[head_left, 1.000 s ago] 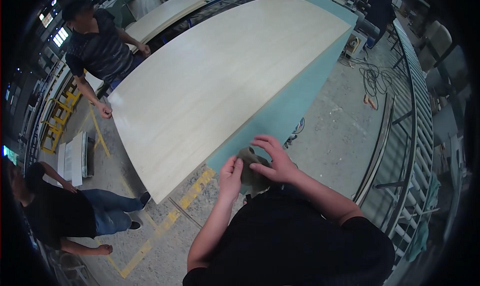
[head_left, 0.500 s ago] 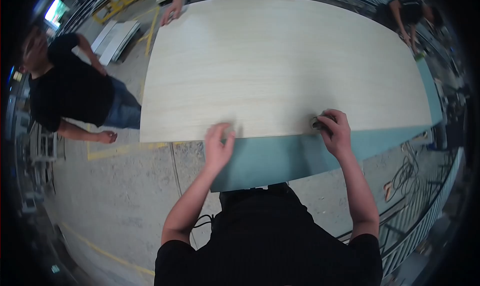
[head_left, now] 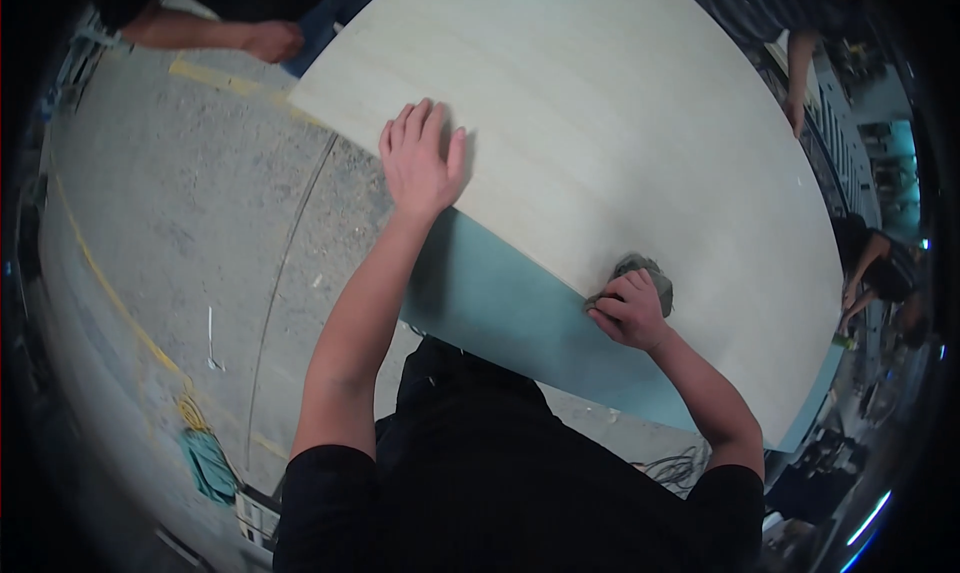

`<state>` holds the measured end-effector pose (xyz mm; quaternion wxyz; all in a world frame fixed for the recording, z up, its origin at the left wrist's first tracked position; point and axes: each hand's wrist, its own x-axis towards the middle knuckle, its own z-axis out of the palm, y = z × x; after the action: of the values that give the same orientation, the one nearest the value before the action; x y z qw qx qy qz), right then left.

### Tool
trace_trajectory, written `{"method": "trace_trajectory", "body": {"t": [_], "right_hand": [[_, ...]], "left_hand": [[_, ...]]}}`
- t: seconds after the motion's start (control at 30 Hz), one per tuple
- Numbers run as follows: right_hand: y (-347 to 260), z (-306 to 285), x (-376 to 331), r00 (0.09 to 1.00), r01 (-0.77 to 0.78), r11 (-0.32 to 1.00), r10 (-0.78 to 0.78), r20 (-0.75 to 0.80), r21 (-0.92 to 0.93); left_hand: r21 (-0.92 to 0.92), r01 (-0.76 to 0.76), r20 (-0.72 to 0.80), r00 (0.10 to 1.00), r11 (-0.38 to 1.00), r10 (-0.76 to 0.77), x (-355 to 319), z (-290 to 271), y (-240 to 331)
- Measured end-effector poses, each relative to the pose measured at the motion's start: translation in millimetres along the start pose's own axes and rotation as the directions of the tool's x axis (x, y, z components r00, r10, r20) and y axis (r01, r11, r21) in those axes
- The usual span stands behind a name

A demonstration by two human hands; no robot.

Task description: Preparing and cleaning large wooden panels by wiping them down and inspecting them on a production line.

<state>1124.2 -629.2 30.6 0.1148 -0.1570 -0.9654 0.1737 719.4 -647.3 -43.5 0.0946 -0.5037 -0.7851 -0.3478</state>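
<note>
A large pale wood-grain panel (head_left: 580, 103) lies on a blue-green board (head_left: 510, 288), which sticks out along the near edge. My left hand (head_left: 420, 163) rests on the panel near its left front edge, fingers stretched out and holding nothing. Near the front edge, farther right, my right hand (head_left: 632, 308) is closed on a crumpled grey-green rag (head_left: 655, 281) pressed against the panel. Part of the rag is hidden under my fingers.
A person's hand (head_left: 275, 43) hangs near the panel's far left corner. Another person's arm (head_left: 798, 73) is at the far right edge, and one more person (head_left: 875, 268) stands farther right. A blue-green bundle with yellow cord (head_left: 207, 463) lies on the floor at left.
My view has turned, so the panel now slants down to the right. My left hand has come to rest flat on the panel; my right hand now presses the rag down by the edge.
</note>
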Motion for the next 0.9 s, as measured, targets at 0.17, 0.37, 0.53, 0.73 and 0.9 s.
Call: {"method": "trace_trajectory", "body": {"t": [0.17, 0.37, 0.53, 0.73, 0.9], "right_hand": [[5.8, 31.1, 84.4, 0.978, 0.209, 0.978, -0.209, 0.025, 0.013], [-16.8, 82.6, 209.2, 0.964, 0.239, 0.970, -0.241, -0.112, -0.032], [-31.7, 81.7, 169.4, 0.984, 0.091, 0.996, -0.093, -0.154, -0.023], [-19.5, 31.6, 35.2, 0.994, -0.060, 0.997, 0.056, -0.090, -0.041], [-15.6, 29.3, 28.4, 0.996, -0.084, 0.995, 0.083, -0.023, -0.061]], "left_hand": [[-0.083, 0.018, -0.022, 1.000, 0.996, -0.020, 0.2, -4.8, 15.5], [-0.127, 0.009, -0.094, 0.995, 0.992, -0.021, 4.2, -9.5, 10.9], [-0.107, 0.000, 0.023, 1.000, 0.994, 0.002, 42.9, -6.7, -33.5], [-0.026, -0.043, -0.053, 0.998, 0.999, 0.041, 50.3, 3.4, -38.6], [-0.096, 0.070, -0.076, 0.994, 0.993, -0.077, 51.1, 5.4, -40.8]]}}
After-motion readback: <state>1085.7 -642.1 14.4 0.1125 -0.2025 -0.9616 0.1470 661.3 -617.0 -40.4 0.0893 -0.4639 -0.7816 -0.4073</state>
